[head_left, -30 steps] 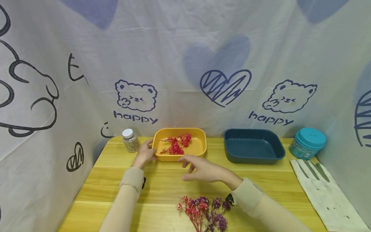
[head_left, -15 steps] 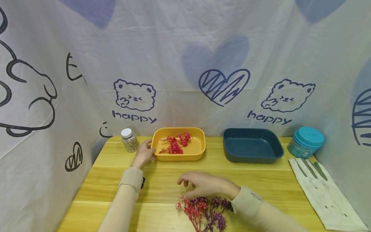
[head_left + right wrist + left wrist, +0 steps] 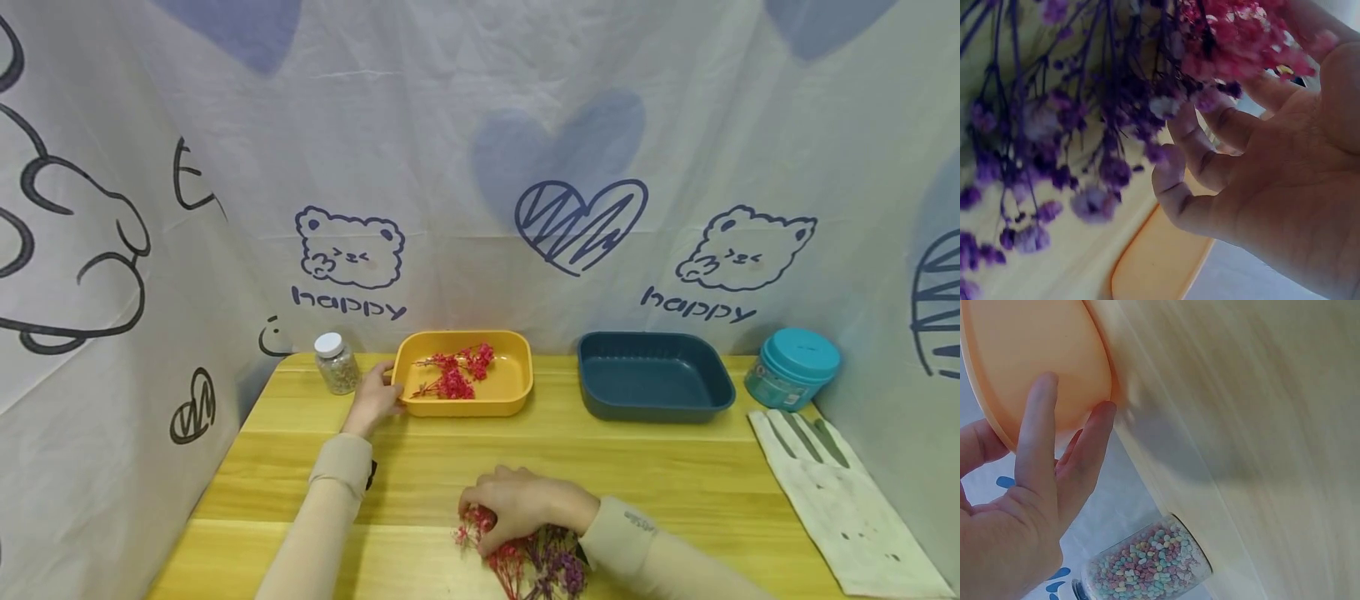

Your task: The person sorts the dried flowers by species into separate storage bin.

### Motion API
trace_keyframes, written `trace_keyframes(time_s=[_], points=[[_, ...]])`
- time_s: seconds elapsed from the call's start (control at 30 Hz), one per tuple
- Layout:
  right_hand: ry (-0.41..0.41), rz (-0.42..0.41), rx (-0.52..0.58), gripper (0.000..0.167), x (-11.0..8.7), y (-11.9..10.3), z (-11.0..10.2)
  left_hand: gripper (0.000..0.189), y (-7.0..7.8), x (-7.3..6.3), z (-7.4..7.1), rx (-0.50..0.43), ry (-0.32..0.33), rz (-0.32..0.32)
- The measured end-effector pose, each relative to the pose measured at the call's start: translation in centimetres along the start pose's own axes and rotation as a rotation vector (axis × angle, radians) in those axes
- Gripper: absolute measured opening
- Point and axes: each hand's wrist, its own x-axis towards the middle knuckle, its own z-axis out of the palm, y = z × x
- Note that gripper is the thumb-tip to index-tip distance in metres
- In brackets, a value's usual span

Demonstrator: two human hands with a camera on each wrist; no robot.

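Left of centre, the spread left hand (image 3: 372,402) likely steadies the yellow tray (image 3: 512,375); lower centre, the right hand (image 3: 525,502), fingers apart, straddles flowers (image 3: 567,572).

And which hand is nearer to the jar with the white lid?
Left. The left hand is just right of the jar, touching the yellow tray; the right hand is much farther right and closer in, at the loose flowers.
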Motion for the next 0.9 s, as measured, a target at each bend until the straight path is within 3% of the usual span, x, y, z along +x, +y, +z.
trace_keyframes(time_s=[0.1, 0.3, 0.43, 0.5, 0.63, 0.9], points=[[-0.013, 0.012, 0.013, 0.043, 0.4, 0.0, 0.4, 0.061, 0.0, 0.0, 0.0, 0.002, 0.003, 0.005], [0.025, -0.088, 0.074, 0.034, 3.3, 3.6, 3.0, 0.060, -0.1, -0.1, 0.1, 0.011, 0.011, 0.007], [0.016, -0.119, 0.191, 0.025, 2.2, 2.3, 1.8, 0.060, -0.1, -0.1, 0.1, 0.004, 0.012, 0.009], [0.006, -0.115, 0.253, 0.016, 0.7, 0.3, 0.3, 0.060, -0.1, -0.1, 0.1, 0.002, 0.012, 0.008], [0.014, -0.206, 0.302, 0.002, 0.6, 0.8, -0.1, 0.060, -0.1, -0.3, 0.2, 0.005, 0.010, 0.005], [0.025, -0.319, 0.327, 0.009, -0.3, 1.7, -1.5, 0.060, -0.2, -0.2, 0.1, -0.003, 0.002, 0.004]])
